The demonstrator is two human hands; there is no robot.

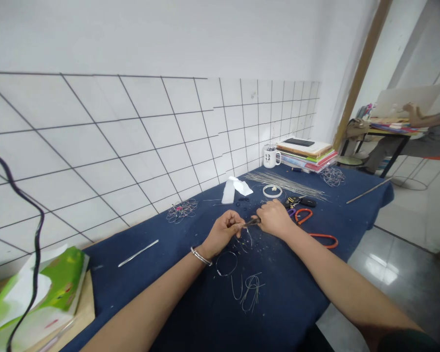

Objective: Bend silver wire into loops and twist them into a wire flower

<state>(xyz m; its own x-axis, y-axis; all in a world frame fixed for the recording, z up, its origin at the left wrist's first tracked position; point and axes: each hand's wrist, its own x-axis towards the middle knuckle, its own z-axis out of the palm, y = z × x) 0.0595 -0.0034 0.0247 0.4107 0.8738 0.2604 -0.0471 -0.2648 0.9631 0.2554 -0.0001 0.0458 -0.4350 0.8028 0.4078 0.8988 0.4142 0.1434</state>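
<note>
My left hand, with a silver bangle on the wrist, pinches a piece of thin wire over the blue cloth. My right hand is closed round small pliers, whose tip meets the wire between both hands. Bent wire loops and hairpin pieces lie just below my hands.
Orange-handled tools, a tape roll, a bundle of straight wires, wire balls, a mug and stacked books lie beyond. A metal rod lies left. A person sits at another desk far right.
</note>
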